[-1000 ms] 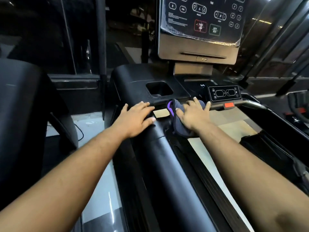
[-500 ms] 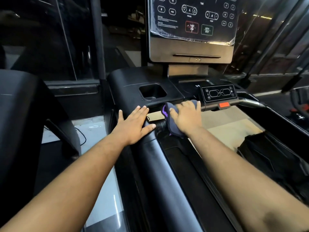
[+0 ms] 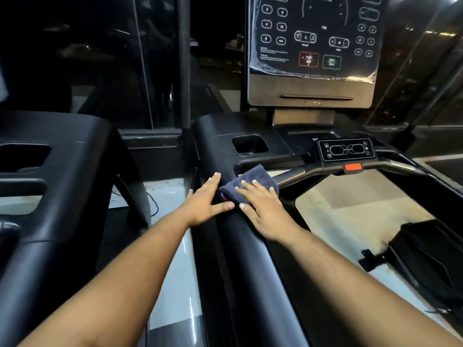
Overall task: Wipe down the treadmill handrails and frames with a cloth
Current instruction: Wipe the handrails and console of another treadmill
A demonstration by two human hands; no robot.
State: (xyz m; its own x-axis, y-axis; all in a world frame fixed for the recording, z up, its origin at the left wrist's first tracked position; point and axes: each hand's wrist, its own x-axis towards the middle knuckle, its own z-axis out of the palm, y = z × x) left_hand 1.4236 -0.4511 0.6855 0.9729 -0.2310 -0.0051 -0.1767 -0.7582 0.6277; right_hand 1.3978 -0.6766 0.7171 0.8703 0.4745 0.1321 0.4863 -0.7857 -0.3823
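A grey-blue cloth (image 3: 260,177) with a purple edge lies on the top of the treadmill's wide black left handrail (image 3: 250,259). My right hand (image 3: 263,209) presses flat on the cloth with fingers spread and straight. My left hand (image 3: 206,202) rests flat on the rail just left of the cloth, thumb reaching toward the right hand. The rail runs up into the black console deck (image 3: 215,136). A thinner front crossbar (image 3: 298,174) leads right from the cloth.
A cup recess (image 3: 249,145) sits in the deck. A small control pad (image 3: 347,149) with an orange stop button (image 3: 353,167) is on the crossbar, under the big display panel (image 3: 313,46). Another treadmill (image 3: 50,184) stands to the left; a black cover (image 3: 431,251) lies at right.
My right hand and the cloth have slid left and up onto the top of the rail, closer to my left hand. My view has shifted, putting the console further right.
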